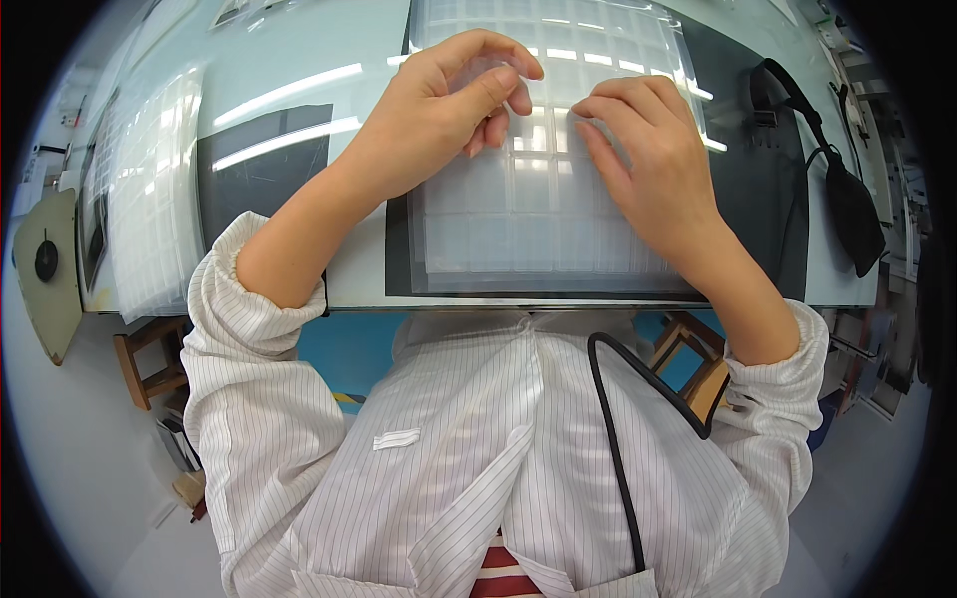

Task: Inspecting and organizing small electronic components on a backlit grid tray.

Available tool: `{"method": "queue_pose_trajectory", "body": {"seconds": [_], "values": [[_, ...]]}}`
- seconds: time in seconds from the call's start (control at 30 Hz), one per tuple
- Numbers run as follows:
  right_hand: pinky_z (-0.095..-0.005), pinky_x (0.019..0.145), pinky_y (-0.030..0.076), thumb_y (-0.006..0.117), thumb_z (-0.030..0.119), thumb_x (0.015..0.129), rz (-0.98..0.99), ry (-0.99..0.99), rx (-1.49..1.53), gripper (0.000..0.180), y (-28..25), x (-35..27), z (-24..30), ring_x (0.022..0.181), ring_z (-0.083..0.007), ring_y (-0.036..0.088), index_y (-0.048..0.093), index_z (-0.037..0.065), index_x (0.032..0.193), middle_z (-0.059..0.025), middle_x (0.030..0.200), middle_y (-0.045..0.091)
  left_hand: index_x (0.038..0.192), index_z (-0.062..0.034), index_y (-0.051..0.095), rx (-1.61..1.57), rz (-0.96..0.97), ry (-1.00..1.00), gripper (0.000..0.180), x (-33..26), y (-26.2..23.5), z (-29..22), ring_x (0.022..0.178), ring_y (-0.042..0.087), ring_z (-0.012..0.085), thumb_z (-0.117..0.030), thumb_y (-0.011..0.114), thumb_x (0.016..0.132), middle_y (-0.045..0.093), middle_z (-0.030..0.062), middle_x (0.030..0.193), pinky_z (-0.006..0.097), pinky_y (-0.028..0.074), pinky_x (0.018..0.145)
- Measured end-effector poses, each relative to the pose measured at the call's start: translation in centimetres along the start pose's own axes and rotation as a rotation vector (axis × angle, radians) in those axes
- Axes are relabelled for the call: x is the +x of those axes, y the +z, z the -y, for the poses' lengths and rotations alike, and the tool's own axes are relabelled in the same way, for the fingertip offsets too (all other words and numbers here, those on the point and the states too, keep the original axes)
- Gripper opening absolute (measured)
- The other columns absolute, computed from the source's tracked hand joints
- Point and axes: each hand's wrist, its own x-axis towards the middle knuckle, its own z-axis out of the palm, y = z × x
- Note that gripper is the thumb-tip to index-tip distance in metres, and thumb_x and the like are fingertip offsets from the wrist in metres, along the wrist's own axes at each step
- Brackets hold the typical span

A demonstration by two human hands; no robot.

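Observation:
In front of me lies a clear plastic tray (548, 239) divided into rectangular cells, possibly several sheets or trays stacked; reflections hide how many. Above its left part is my left hand (454, 110), fingers loosely bent, with a gap between thumb and index finger. My right hand (648, 149) is over the right part, its fingers curved and the thumb a little apart from the index fingertip. Nothing shows in either hand, though a thin clear piece would be hard to see. Whether the fingertips touch the plastic I cannot tell.
A black mat (748, 219) lies under the tray. More clear celled plastic (159, 199) sits at the table's left, beside a dark grey sheet (264, 159). To the right lies a black strap with a pouch (852, 214). Wooden stools (150, 364) stand below the table edge.

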Motion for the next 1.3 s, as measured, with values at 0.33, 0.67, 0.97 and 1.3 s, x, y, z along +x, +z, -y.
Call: {"method": "queue_pose_trajectory", "body": {"seconds": [0.33,0.67,0.97,1.3], "values": [[-0.0382,0.084,0.050,0.076,0.002,0.080,-0.009,-0.040,-0.035,0.014,0.2,0.2,0.1,0.097,-0.0264,0.061,0.069,0.003,0.092,-0.0068,0.098,0.067,0.118,-0.0081,0.062,0.015,0.033,0.010,0.019,-0.1,0.2,-0.1,0.067,0.050,0.0030,-0.019,0.051,0.107,0.064,-0.0009,0.096,0.018,0.039,0.057],[-0.0326,0.083,0.047,0.067,0.003,0.091,0.072,0.159,0.456,0.008,-2.8,1.4,0.6,0.091,-0.0208,0.057,0.069,0.003,0.099,-0.0058,0.098,0.066,0.109,-0.0089,0.065,0.251,0.017,0.172,0.017,-0.2,2.0,-0.2,0.074,0.054,0.0037,-0.023,0.068,0.100,0.062,-0.0038,0.090,0.021,0.042,0.060],[-0.0382,0.083,0.049,0.073,0.004,0.085,0.015,0.026,-0.071,0.013,-1.4,-1.5,-1.4,0.095,-0.0264,0.062,0.070,0.004,0.098,-0.0068,0.098,0.067,0.112,-0.0071,0.060,0.001,-0.005,-0.019,0.017,0.4,2.2,-0.6,0.072,0.055,0.0039,-0.021,0.062,0.104,0.066,-0.0001,0.094,0.019,0.042,0.061],[-0.0384,0.084,0.048,0.075,0.004,0.083,-0.050,0.052,-0.052,0.010,-1.3,-1.7,-1.5,0.095,-0.0261,0.061,0.067,0.004,0.090,-0.0059,0.096,0.065,0.110,-0.0052,0.064,0.110,-0.070,-0.031,0.021,1.4,3.3,-1.6,0.072,0.053,0.0048,-0.023,0.067,0.099,0.065,-0.0002,0.089,0.021,0.041,0.062]]}}
